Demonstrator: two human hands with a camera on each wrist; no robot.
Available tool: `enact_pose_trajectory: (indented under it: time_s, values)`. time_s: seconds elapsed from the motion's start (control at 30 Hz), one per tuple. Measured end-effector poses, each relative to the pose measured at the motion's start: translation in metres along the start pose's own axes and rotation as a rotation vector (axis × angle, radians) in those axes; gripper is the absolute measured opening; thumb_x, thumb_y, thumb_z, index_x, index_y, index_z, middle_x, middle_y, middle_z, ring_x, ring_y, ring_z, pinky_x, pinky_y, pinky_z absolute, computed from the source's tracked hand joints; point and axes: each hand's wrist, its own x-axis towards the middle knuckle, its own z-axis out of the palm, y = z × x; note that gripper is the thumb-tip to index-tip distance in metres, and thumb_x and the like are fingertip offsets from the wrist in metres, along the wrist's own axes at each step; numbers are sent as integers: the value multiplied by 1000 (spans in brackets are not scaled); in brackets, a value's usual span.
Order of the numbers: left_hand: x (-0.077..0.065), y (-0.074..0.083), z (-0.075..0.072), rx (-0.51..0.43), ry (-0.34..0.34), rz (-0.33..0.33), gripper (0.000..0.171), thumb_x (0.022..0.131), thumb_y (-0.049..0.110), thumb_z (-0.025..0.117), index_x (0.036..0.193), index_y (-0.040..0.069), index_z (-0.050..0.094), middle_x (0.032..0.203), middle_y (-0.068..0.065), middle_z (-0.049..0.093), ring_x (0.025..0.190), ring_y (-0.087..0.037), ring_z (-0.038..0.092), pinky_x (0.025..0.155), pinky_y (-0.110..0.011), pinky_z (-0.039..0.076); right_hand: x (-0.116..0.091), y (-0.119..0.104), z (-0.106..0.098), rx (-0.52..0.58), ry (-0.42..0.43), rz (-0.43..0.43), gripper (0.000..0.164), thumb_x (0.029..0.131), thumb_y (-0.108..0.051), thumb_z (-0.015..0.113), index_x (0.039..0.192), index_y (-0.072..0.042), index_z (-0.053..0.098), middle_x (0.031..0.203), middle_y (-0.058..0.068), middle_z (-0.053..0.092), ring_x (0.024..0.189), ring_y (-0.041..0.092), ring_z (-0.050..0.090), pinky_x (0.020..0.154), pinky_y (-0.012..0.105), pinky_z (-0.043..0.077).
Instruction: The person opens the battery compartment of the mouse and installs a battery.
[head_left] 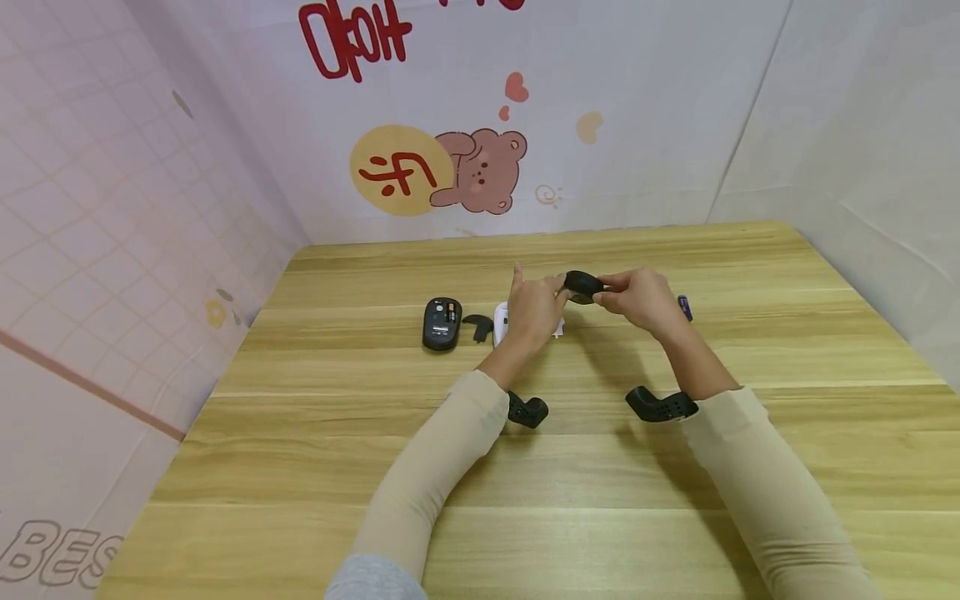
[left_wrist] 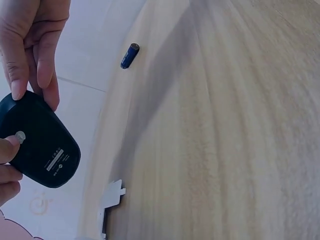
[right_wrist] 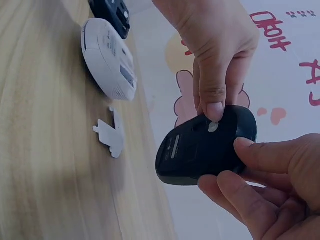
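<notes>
Above the table's far half, both hands hold a black computer mouse [head_left: 583, 284], its underside with a label showing in both wrist views. My left hand [head_left: 534, 310] grips one side, the thumb pressed by a small pale round spot on the underside [right_wrist: 192, 147]. With thumb and fingers, my right hand [head_left: 643, 298] pinches the other end. Below the left hand lies a white mouse [right_wrist: 107, 60], bottom up with an uncovered compartment, partly hidden in the head view. Beside it is a loose white battery cover [right_wrist: 111, 135].
Left on the wooden table [head_left: 337, 467], a second black mouse [head_left: 442, 323] lies bottom up, a battery in its compartment. A loose black cover [head_left: 480, 326] sits beside it. A blue battery [left_wrist: 130, 56] lies right of the hands. A printed cloth [head_left: 637, 125] hangs behind.
</notes>
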Motion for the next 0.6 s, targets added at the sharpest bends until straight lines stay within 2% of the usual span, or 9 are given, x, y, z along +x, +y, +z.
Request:
enact_pose_trajectory:
  time_s: [0.13, 0.3, 0.4, 0.47, 0.6]
  values:
    - [-1, -3, -1, -42, 15, 10, 35, 88, 34, 60, 119, 17, 64, 111, 4, 64, 98, -10, 62, 111, -39, 5, -3, -1, -3, 49, -38, 5, 47, 93, -23, 58, 132, 1, 49, 113, 24, 60, 102, 36, 59, 85, 50, 47]
    - [-1, -6, -1, -134, 57, 26, 35, 88, 35, 60, 116, 15, 66, 109, 2, 65, 99, -12, 62, 111, -40, 2, -2, -1, -9, 108, -88, -8, 48, 93, -25, 58, 130, 5, 49, 105, 23, 63, 98, 31, 62, 87, 48, 46]
    - [-2, -8, -2, -200, 80, 31, 35, 87, 34, 61, 115, 12, 67, 108, 0, 66, 96, -12, 63, 111, -40, 2, -1, 0, -11, 126, -88, -9, 47, 92, -25, 59, 127, 6, 52, 100, 20, 66, 92, 25, 65, 87, 45, 47]
    - [-3, -8, -2, -242, 100, 31, 35, 87, 33, 61, 114, 11, 68, 104, 0, 68, 91, -12, 65, 111, -42, 4, 0, 1, -12, 150, -85, -16, 47, 92, -25, 60, 126, 7, 53, 99, 20, 66, 90, 23, 66, 87, 44, 47]
    - [-4, -9, -4, -360, 139, 18, 35, 87, 32, 62, 113, 9, 67, 72, -4, 69, 60, -11, 64, 111, -41, 7, 0, 1, -13, 227, -85, -27, 46, 92, -25, 59, 124, 8, 54, 103, 22, 64, 94, 26, 64, 87, 40, 47]
